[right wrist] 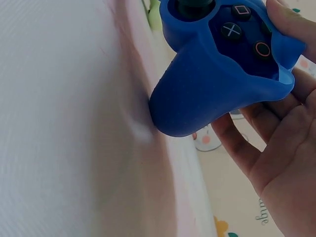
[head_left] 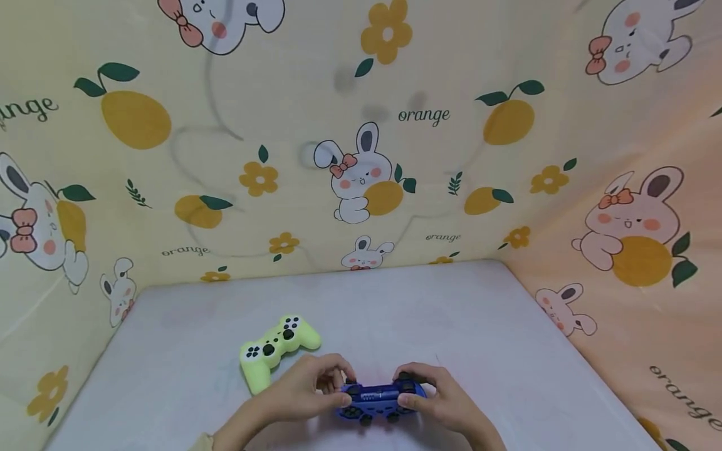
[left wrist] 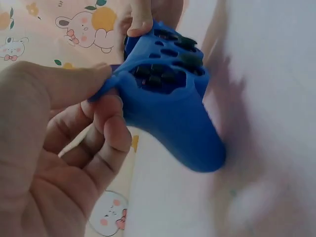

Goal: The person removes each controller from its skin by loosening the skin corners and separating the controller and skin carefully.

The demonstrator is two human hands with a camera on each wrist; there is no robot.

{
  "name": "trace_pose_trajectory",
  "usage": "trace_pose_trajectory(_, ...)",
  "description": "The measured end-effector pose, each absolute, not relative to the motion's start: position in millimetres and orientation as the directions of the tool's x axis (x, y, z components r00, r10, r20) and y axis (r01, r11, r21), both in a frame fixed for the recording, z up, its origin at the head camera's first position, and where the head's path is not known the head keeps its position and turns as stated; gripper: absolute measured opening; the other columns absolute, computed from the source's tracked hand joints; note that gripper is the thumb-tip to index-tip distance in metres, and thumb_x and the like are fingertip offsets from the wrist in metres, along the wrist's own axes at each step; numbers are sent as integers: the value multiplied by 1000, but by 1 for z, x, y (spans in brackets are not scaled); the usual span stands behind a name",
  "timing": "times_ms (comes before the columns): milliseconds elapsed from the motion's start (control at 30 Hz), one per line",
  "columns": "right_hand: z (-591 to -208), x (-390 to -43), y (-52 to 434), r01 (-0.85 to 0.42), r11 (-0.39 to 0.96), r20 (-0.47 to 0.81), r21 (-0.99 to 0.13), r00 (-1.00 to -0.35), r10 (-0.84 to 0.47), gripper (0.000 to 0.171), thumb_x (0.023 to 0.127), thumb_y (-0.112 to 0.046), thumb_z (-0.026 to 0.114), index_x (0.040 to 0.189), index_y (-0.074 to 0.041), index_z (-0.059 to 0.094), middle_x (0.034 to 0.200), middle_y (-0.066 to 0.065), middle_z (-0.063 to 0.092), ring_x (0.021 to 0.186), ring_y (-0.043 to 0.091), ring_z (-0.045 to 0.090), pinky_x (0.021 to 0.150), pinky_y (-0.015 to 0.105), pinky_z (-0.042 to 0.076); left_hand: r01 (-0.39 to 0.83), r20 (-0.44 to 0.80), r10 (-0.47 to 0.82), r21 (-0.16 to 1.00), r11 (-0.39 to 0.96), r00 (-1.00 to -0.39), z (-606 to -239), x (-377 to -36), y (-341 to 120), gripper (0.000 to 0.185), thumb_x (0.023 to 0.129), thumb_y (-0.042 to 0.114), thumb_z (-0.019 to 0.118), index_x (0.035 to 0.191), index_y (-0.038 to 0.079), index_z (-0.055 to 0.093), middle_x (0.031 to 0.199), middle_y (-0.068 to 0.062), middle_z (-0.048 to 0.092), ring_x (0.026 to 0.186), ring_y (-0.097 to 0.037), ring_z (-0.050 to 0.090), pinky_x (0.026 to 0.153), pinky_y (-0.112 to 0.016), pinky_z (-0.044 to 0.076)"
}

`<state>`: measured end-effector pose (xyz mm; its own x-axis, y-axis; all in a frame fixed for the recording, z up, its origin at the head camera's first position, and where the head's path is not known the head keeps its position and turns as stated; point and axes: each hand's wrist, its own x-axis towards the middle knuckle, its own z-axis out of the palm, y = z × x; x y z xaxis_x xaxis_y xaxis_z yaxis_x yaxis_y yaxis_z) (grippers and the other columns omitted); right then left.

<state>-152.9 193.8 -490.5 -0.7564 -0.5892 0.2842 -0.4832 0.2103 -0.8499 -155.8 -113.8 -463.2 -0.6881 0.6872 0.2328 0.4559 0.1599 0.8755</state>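
Cartoon rabbits and oranges cover the curtain that walls in a pale counter. Low in the centre of the frame, both hands hold a blue game controller just above the counter. The left hand pinches the edge of the controller's soft blue cover and pulls it outward from the grip, while the right hand wraps around the other grip, thumb by the symbol buttons. It looks like the cover is being worked at the left grip; I can't tell whether on or off. A yellow-green controller lies on the counter, just beyond the left hand, up and to the left.
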Motion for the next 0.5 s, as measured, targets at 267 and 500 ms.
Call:
trace_pose_trajectory(267, -491, -152, 194, -497, 200, 299, -845, -747, -594, 21, 92, -8, 69, 112, -7, 66, 105, 1, 68, 91, 20, 63, 85, 35, 47, 428, 259, 495, 864, 265, -829, -454, -137, -98, 9, 88, 5, 71, 83, 13, 70, 71, 9, 62, 62, -4, 53, 56, -23, 47)
trace_pose_trajectory(500, -489, -151, 193, -541, 204, 333, -816, -728, -599, 24, 89, -9, 73, 112, -11, 66, 106, 0, 69, 95, 21, 64, 88, 34, 47, 396, 233, 353, 763, 511, -906, -443, -126, -73, 17, 86, 4, 68, 75, 16, 64, 69, 13, 51, 63, -4, 47, 57, -23, 39)
